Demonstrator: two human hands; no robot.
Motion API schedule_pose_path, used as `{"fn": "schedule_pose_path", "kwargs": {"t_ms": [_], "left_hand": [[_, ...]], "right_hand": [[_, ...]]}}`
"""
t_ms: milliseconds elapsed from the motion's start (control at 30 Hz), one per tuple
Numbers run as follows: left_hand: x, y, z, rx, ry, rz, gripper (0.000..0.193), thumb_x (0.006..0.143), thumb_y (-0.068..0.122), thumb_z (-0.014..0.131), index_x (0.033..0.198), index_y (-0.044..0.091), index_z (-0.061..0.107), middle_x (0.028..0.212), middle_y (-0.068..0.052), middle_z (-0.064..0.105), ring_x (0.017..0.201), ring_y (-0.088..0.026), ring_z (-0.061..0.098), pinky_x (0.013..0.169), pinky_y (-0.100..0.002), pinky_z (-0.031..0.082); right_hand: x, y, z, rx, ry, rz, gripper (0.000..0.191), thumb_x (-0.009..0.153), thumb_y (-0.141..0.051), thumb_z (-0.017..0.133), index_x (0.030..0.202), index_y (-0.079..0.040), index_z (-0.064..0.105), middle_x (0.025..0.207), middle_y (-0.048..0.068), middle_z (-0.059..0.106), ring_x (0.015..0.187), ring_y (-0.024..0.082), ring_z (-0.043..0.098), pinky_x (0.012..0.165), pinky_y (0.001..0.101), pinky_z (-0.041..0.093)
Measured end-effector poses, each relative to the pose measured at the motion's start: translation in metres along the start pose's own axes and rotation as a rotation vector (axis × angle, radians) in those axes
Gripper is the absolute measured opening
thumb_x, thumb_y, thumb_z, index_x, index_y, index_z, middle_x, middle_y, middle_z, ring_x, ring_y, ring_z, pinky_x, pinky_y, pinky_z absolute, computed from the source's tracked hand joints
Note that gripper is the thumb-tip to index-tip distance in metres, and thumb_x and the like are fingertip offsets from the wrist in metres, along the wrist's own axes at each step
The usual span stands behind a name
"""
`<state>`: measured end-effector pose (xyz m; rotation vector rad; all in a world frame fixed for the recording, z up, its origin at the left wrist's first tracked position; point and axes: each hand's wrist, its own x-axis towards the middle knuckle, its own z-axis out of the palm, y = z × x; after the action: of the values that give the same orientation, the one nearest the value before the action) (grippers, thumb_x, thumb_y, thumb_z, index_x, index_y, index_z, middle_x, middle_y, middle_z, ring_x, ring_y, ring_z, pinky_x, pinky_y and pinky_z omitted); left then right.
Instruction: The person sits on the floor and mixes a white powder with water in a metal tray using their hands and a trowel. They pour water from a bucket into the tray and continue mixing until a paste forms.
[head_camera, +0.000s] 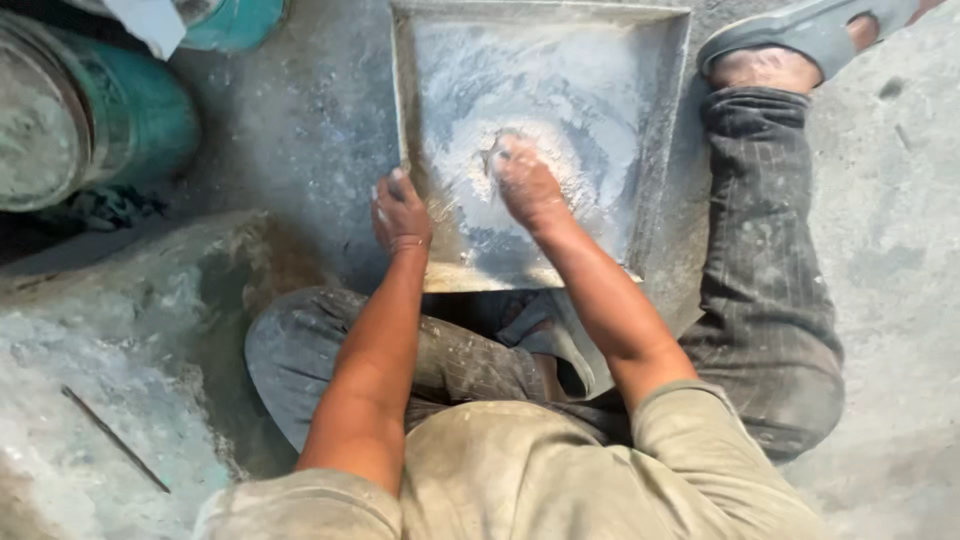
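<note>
Fingers (505, 150) of right hand (527, 185) pressed together, flat on powder (590, 110) in square tray (665, 150) — left hand (400, 212) gripping tray's edge.

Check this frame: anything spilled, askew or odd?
Nothing damaged. White powder coats the square tray, rubbed in swirls under the right hand, and dusts the floor around it. The left hand grips the tray's left edge. The tray sits slightly skewed.
</note>
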<state>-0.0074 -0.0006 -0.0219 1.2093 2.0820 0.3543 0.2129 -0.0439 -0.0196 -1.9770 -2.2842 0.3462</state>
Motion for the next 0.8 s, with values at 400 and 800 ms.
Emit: {"fn": "schedule_pose_path", "kwargs": {"t_ms": [400, 800], "left_hand": [[0.002, 0.008, -0.001, 0.023, -0.064, 0.046, 0.054, 0.102, 0.055, 0.038, 0.112, 0.01, 0.066, 0.108, -0.022, 0.071, 0.104, -0.046, 0.066, 0.087, -0.057, 0.051], [-0.009, 0.037, -0.024, 0.034, -0.016, 0.066, 0.05, 0.104, 0.052, 0.04, 0.117, 0.011, 0.066, 0.121, -0.021, 0.068, 0.117, -0.045, 0.062, 0.099, -0.056, 0.049]], "right_hand": [[0.004, 0.0, -0.012, -0.042, -0.097, -0.151, 0.012, 0.086, -0.009, 0.059, 0.09, -0.006, 0.071, 0.11, 0.019, 0.065, 0.103, 0.038, 0.064, 0.09, 0.0442, 0.055], [0.007, 0.008, 0.009, -0.435, 0.073, -0.143, 0.027, 0.09, -0.014, 0.056, 0.107, -0.003, 0.074, 0.117, 0.021, 0.068, 0.103, 0.035, 0.065, 0.088, 0.0431, 0.054]]}}
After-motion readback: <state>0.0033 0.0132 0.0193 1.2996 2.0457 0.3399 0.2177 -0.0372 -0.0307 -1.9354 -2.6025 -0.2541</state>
